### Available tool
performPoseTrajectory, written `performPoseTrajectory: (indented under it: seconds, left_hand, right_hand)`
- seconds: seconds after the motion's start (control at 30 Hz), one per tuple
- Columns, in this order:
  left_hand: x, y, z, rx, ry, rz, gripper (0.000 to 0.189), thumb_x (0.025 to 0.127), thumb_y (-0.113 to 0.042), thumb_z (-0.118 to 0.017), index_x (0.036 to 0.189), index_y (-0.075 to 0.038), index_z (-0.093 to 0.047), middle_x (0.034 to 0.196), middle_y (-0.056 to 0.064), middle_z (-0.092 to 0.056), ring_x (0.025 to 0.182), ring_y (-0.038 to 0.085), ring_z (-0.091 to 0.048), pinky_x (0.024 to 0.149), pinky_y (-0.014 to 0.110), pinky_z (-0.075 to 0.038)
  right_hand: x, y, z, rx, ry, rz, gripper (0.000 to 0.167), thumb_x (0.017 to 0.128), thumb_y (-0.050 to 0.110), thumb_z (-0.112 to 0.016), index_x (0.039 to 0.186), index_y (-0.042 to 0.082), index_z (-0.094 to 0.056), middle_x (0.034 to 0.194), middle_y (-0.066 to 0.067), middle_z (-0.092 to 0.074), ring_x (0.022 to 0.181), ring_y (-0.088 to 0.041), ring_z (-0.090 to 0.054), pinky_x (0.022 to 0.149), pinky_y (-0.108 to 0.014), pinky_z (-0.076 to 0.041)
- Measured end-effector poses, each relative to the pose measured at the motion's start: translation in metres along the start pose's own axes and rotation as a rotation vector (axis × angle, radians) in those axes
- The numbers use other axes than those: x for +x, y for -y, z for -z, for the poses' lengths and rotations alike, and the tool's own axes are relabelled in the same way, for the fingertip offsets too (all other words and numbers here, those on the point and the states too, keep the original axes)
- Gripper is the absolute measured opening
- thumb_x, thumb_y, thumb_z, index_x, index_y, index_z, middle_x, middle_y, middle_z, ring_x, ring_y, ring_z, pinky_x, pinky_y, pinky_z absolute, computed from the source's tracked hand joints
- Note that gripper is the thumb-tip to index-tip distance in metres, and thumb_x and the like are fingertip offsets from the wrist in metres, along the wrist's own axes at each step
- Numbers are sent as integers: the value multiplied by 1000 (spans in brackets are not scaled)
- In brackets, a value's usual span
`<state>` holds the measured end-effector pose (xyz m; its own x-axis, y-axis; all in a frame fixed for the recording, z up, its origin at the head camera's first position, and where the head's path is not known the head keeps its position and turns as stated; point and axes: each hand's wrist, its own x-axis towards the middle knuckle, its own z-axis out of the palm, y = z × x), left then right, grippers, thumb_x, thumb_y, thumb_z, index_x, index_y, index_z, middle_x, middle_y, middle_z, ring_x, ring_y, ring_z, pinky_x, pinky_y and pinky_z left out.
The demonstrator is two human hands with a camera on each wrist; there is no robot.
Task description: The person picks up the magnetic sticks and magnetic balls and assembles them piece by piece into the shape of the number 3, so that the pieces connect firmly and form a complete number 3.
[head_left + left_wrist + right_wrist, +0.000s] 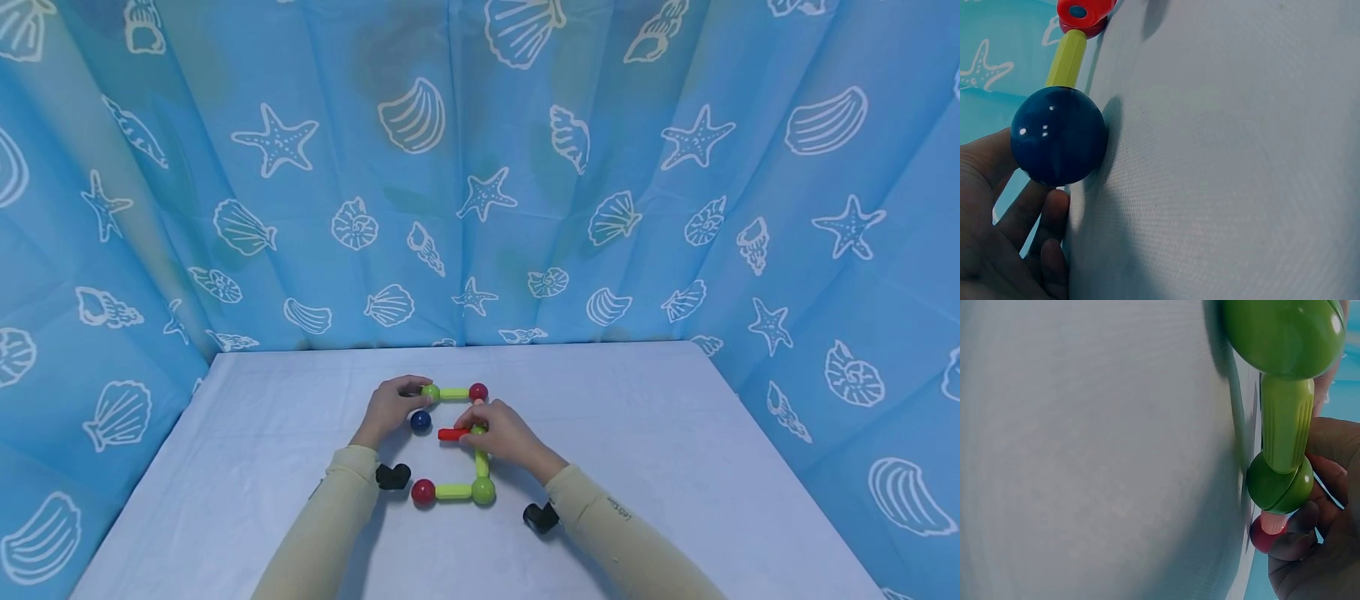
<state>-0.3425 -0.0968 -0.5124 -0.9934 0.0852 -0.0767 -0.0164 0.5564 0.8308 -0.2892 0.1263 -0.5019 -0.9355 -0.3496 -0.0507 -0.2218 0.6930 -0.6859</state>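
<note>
At the upper left of a ball-and-rod figure, my left hand [389,412] grips a green ball [431,392] between thumb and fingers. Its yellow-green rod [453,393] leads to a dark red ball [478,391]. A dark blue ball [421,422] sits just below that hand and fills much of the left wrist view. My right hand [501,431] pinches a red rod [452,434] near its right end, beside the middle green ball [1280,482]. In the right wrist view a pink rod [1273,522] joins that ball to the red ball [1266,536].
Nearest me, a yellow-green rod [453,492] links a red ball [423,492] to a green ball [483,491]. Black wrist cameras, left [393,477] and right [541,518], hang by the sleeves. A blue shell-patterned curtain [465,208] surrounds the white table [637,450].
</note>
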Motion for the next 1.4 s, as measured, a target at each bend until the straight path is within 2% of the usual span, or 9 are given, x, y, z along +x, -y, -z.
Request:
performPoseTrajectory:
  seconds: [0.63, 1.0, 1.4]
  left_hand:
    - [-4, -4, 0, 13, -9, -8, 34, 93, -22, -76, 127, -18, -71, 129, 8, -68, 122, 30, -59, 106, 53, -43]
    - [-8, -6, 2, 4, -7, -23, 34, 93, -19, -75, 127, -16, -71, 128, 9, -68, 121, 31, -59, 105, 52, -44]
    - [-7, -5, 1, 14, -6, -21, 34, 93, -20, -75, 127, -16, -71, 129, 8, -68, 122, 30, -59, 105, 52, -44]
  right_hand:
    - [-3, -1, 3, 1, -6, -6, 22, 89, 17, -80, 109, 25, -74, 103, 9, -63, 100, -15, -53, 90, -36, -50]
    - [-10, -7, 10, 35, -50, -4, 21, 89, 16, -79, 109, 24, -74, 100, 7, -62, 88, -15, -57, 75, -29, -51]
    - [-20, -17, 17, 39, -26, -32, 23, 92, 26, -77, 114, 24, -72, 104, 8, -66, 94, -13, -60, 83, -32, -54]
